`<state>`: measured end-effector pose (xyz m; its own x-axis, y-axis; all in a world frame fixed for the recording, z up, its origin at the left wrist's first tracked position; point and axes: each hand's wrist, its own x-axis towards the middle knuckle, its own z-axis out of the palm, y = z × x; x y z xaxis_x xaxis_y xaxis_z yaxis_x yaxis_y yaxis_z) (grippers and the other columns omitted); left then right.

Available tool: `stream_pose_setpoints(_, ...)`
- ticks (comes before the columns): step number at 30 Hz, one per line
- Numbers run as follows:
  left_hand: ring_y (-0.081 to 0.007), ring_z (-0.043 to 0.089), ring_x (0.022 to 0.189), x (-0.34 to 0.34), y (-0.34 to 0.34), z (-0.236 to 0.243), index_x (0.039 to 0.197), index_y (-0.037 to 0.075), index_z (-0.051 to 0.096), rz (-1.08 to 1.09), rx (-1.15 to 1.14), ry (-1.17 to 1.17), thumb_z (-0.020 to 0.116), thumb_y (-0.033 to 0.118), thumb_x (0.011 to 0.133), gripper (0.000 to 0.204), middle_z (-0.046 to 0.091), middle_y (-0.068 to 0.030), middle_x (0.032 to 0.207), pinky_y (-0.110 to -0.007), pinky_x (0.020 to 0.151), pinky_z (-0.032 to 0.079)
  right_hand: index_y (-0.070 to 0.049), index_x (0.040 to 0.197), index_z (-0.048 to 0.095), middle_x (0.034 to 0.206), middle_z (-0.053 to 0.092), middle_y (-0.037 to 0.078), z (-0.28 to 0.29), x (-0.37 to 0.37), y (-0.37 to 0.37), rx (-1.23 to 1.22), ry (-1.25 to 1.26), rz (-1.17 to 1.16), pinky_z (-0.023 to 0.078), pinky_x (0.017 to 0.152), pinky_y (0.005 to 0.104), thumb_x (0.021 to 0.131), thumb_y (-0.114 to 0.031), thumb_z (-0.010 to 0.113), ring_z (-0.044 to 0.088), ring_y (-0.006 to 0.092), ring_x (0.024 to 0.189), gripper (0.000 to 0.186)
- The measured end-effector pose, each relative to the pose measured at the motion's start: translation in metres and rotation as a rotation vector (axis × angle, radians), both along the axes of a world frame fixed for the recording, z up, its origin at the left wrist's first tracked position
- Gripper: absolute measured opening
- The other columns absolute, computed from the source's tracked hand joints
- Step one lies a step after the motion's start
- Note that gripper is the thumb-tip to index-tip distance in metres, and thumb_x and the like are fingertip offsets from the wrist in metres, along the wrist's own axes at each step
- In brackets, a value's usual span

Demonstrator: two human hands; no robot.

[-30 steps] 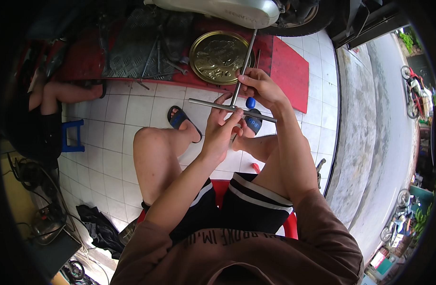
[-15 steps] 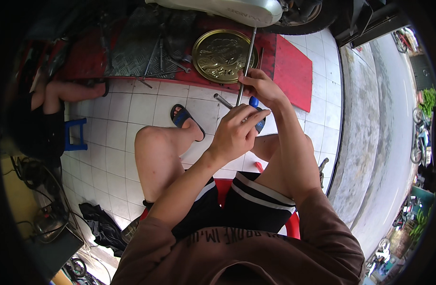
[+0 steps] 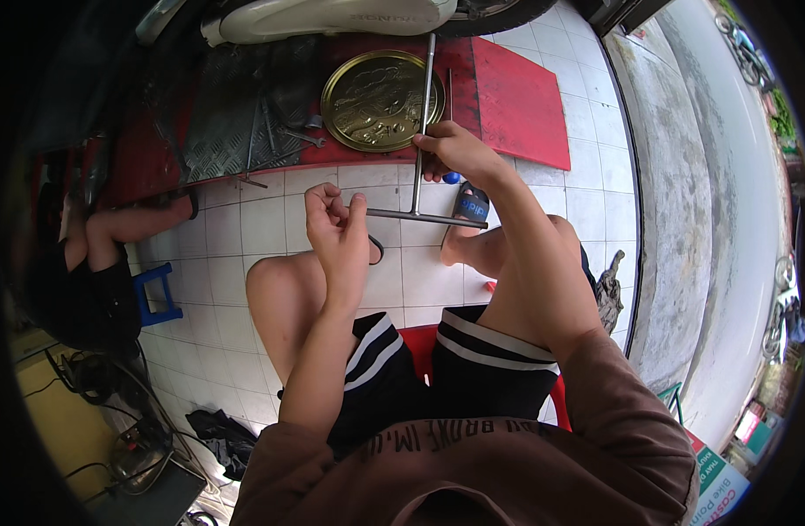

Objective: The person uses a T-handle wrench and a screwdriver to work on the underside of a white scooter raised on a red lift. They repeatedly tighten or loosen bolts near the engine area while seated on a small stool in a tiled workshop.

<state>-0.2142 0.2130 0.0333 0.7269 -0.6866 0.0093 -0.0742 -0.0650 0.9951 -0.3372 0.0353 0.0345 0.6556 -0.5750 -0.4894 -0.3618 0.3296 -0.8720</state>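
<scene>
A long metal T-handle socket wrench (image 3: 417, 186) reaches from in front of my knees up to the underside of a motorbike (image 3: 332, 19). My right hand (image 3: 455, 153) is closed round its shaft, thumb and fingertips against it. The crossbar lies nearly level, slightly lower on the right. At its left end is my left hand (image 3: 337, 232), fingers curled, with the bar's tip hidden behind the thumb. Where the wrench's far end meets the motorbike is hard to make out. Behind the shaft lies a round gold embossed tray (image 3: 367, 110) on the red lift platform (image 3: 516, 101).
Several wrenches (image 3: 306, 138) lie on the platform left of the tray. A person (image 3: 96, 237) sits at far left near a blue stool (image 3: 157, 294). White floor tiles (image 3: 218, 228) lie below; cables and a machine (image 3: 139, 451) stand lower left. The street (image 3: 727, 202) runs along the right.
The crossbar has turned to lie across my view. My left hand has moved left from near the shaft to the bar's left end. My right hand still holds the shaft; the view has shifted.
</scene>
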Motion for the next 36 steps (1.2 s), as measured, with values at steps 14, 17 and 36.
stream_pose_setpoints(14,-0.0115,0.052,0.076,-0.014,0.005,-0.024,0.105,0.009,0.055,-0.054,0.186,0.893,0.064,0.017,0.089,0.021,0.051,0.0002,0.090,-0.025,0.066,0.043,0.001,0.085,0.059,0.062,0.058,0.005,-0.002,-0.002,-0.017,-0.074,0.020,0.001,0.045,0.047,0.0283,0.097,-0.023,0.052,0.056,0.0130,0.051,0.028)
stream_pose_setpoints(17,-0.0182,0.060,0.091,-0.035,0.000,-0.017,0.108,0.010,0.056,-0.336,0.118,0.959,0.056,0.023,0.097,0.017,0.059,-0.0035,0.102,-0.031,0.074,0.045,0.001,0.085,0.060,0.060,0.056,0.004,0.001,-0.002,-0.016,-0.048,-0.003,-0.024,0.040,0.046,0.0285,0.096,-0.024,0.052,0.053,0.0121,0.049,0.028)
stream_pose_setpoints(36,-0.0214,0.067,0.091,-0.060,-0.023,-0.047,0.109,-0.004,0.055,-0.528,-0.090,0.615,0.051,0.019,0.101,0.026,0.066,-0.0162,0.102,-0.031,0.083,0.055,0.002,0.079,0.061,0.054,0.053,0.005,-0.005,0.003,-0.018,-0.205,0.089,-0.048,0.037,0.043,0.0298,0.095,-0.026,0.053,0.047,0.0130,0.043,0.033)
